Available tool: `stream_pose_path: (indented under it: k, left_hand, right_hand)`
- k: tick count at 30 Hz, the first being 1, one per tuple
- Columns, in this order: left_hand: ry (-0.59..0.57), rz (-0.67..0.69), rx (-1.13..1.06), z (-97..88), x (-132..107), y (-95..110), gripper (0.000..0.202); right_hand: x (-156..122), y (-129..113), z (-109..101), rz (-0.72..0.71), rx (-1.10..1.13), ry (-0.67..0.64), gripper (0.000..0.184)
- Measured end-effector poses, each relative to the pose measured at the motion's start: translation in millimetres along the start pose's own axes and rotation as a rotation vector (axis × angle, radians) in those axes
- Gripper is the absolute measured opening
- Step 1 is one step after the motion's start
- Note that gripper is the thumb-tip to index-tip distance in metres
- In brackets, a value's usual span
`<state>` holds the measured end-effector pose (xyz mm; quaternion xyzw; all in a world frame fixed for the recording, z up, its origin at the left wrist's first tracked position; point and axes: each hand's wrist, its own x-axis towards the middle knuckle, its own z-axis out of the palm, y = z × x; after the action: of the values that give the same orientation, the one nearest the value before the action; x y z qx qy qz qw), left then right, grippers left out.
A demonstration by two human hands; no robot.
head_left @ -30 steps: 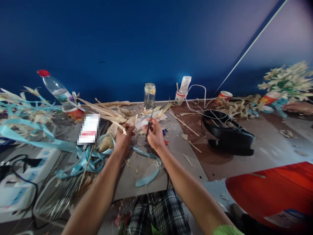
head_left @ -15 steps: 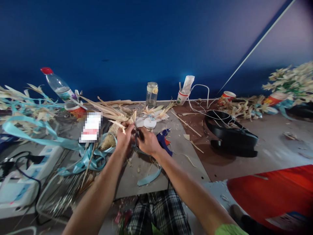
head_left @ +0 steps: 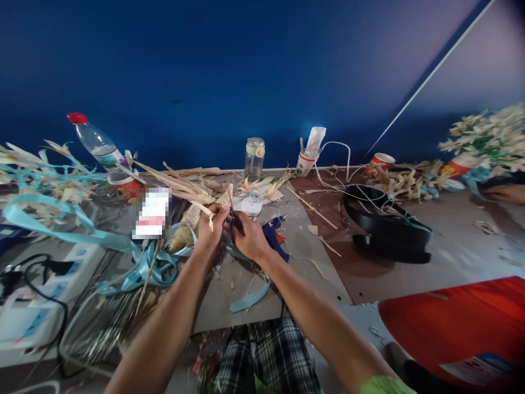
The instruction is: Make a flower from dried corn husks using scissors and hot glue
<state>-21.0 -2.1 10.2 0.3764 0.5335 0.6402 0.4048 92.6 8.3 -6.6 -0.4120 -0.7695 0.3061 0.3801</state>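
My left hand (head_left: 210, 230) is closed on a pale strip of dried corn husk (head_left: 226, 196), whose folded tip rises above the fingers while a loose end hangs over the left side. Close against it, my right hand (head_left: 248, 234) grips dark scissors (head_left: 232, 221), their blades pointing up beside the husk. Fingers hide much of the handles and of the husk's lower part. Just right of my right hand lies a blue glue gun (head_left: 274, 232). Behind the hands are a white round disc (head_left: 251, 207) and a husk flower with blue ribbon (head_left: 256, 192).
Light-blue ribbon (head_left: 158, 273), a phone (head_left: 151, 213) and a white power strip (head_left: 61, 295) lie left. Bottles (head_left: 98, 142) (head_left: 255, 158) stand along the wall. A black curved object (head_left: 389, 227) sits right; beyond it, part of another person's arm (head_left: 506, 192) shows near husk flowers (head_left: 488, 139).
The husk in my left hand has shifted slightly, its tip higher and its loose end drooping. The scissors have tilted a little. Another person's arm has come in at the right edge.
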Motion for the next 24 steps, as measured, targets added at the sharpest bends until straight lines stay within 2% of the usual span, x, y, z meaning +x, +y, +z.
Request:
stream_pose_path:
  k: [3, 10, 24]
  left_hand:
    - [-0.02, -0.032, 0.01, 0.3, -1.8, 5.3, 0.028]
    - [-0.013, -0.014, 0.104, -1.6, -1.7, 5.4, 0.03]
    - [-0.002, 0.01, 0.138, -0.1, -5.0, 11.8, 0.029]
  right_hand:
    - [-0.1, 1.7, 1.9, -0.026, 0.02, 0.005, 0.032]
    - [-0.7, 3.1, 4.6, -0.053, 0.076, 0.004, 0.032]
    - [-1.4, -2.7, 0.6, 0.045, 0.027, 0.035, 0.029]
